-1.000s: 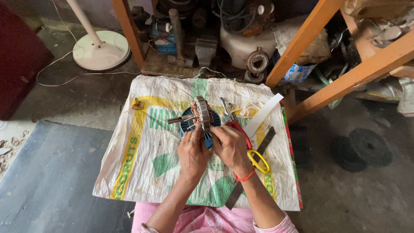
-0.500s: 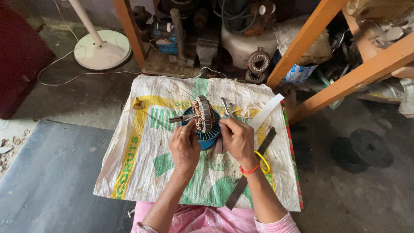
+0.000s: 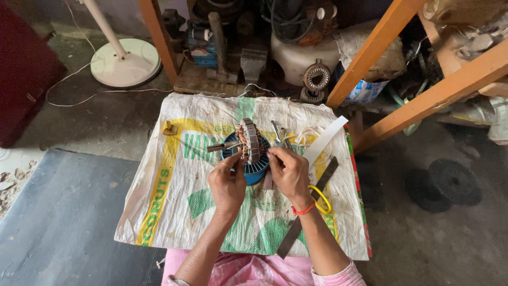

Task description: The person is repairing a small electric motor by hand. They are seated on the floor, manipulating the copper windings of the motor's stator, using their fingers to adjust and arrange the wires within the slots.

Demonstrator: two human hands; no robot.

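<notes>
Motor core (image 3: 248, 140), a ribbed metal drum wound with copper-coloured wire, stands on edge over a round blue housing (image 3: 253, 168) on a woven white sack (image 3: 174, 185) printed in green and yellow. Left hand (image 3: 227, 182) curls against the housing just below the core; whether it is clamped on it I cannot tell. Right hand (image 3: 288, 170) pinches its fingers together at the core's right side. Beyond its wrist lie a yellow loop (image 3: 323, 197), a flat dark metal strip (image 3: 307, 209) and a white strip (image 3: 325, 139). Past the fingertips, orange wooden beams (image 3: 370, 58), a white fan base (image 3: 126, 62) and greasy machine parts crowd a grey concrete floor.
</notes>
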